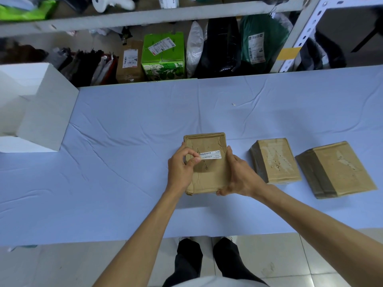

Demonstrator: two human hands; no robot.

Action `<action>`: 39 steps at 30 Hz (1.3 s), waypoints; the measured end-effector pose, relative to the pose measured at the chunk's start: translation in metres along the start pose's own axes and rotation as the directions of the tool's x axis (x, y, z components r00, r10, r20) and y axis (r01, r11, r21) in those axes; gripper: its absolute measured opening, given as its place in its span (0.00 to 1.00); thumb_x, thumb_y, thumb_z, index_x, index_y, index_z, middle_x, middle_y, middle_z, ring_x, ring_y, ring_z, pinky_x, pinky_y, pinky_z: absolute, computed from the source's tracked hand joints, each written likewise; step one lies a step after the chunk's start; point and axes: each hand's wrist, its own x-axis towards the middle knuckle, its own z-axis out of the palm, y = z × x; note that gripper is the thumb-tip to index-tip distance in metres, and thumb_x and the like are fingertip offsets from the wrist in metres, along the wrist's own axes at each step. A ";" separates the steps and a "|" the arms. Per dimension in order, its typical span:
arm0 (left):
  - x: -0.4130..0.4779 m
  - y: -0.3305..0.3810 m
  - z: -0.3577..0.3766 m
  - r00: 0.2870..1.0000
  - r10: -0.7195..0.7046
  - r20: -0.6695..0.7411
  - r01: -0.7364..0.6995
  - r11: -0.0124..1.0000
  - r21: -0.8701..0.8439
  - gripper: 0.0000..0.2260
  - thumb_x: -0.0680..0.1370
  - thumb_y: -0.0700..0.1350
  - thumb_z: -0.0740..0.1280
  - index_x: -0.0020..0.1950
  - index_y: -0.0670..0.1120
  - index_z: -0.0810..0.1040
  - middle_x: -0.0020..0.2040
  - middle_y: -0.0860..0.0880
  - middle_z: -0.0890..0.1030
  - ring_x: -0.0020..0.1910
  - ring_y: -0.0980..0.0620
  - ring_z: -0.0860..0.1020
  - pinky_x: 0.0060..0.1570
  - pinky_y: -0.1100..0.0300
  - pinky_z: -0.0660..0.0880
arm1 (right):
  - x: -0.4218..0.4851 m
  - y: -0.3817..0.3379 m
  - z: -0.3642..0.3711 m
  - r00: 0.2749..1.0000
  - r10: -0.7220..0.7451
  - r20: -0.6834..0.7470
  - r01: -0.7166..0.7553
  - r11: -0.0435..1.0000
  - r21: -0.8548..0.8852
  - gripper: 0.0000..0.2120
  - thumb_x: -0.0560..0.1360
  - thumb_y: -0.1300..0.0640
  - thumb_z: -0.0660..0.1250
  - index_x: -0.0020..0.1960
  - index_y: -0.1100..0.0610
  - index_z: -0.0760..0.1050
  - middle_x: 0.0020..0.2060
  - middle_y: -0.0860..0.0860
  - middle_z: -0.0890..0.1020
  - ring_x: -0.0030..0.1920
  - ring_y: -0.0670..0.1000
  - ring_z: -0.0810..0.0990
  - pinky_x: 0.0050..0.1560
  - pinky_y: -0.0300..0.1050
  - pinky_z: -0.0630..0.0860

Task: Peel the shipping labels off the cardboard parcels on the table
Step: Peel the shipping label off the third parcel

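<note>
A brown cardboard parcel (207, 172) sits in the middle of the table, held between both hands. A small white shipping label (211, 155) is stuck across its top face. My left hand (182, 168) pinches the label's left end between thumb and forefinger. My right hand (238, 177) grips the parcel's right side and near corner. Two more cardboard parcels (274, 161) (336, 167) lie to the right, each showing torn pale patches on top and no label.
A blue cloth covers the table (124, 152). An open white box (35, 108) stands at the left edge. Behind the table a metal shelf rack (296, 38) holds a green carton (163, 56), bags and other parcels.
</note>
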 end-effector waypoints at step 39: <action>0.004 -0.001 -0.009 1.000 -0.016 0.003 0.016 0.996 -0.091 0.07 0.77 0.41 0.68 0.41 0.52 0.76 0.46 0.54 0.80 0.54 0.55 0.77 0.59 0.58 0.72 | 0.004 0.008 0.001 1.000 -0.022 -0.012 0.022 1.000 -0.013 0.67 0.56 0.51 0.84 0.78 0.54 0.39 0.63 0.45 0.67 0.61 0.49 0.70 0.55 0.38 0.70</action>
